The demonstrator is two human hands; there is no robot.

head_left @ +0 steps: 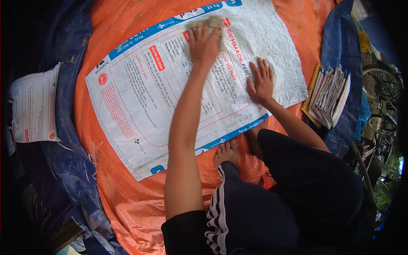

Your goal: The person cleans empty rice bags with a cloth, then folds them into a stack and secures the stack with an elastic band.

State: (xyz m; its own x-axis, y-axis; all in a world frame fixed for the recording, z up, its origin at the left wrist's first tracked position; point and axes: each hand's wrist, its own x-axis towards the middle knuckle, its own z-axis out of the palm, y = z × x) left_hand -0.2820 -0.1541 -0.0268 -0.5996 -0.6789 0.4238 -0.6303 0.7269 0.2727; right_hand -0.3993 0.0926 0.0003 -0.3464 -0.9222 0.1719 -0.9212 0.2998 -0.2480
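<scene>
A large white printed feed sack [144,140] with blue edges and red lettering lies flat in front of me. My left hand [205,44] presses a greyish cloth [216,25] onto the sack near its far edge, the fingers spread over the cloth. Flat on the sack's right part rests my right hand [261,81], its fingers stretched out and nothing in it. Parts of the cloth are hidden under my left hand.
An orange tarp [140,208] lies beneath the sack, bordered by a blue tarp [70,106]. On the left stands a filled white sack [34,104]. A stack of folded sacks [329,95] sits on the right, with bicycles [380,93] beyond. My bare foot [226,153] is by the near edge.
</scene>
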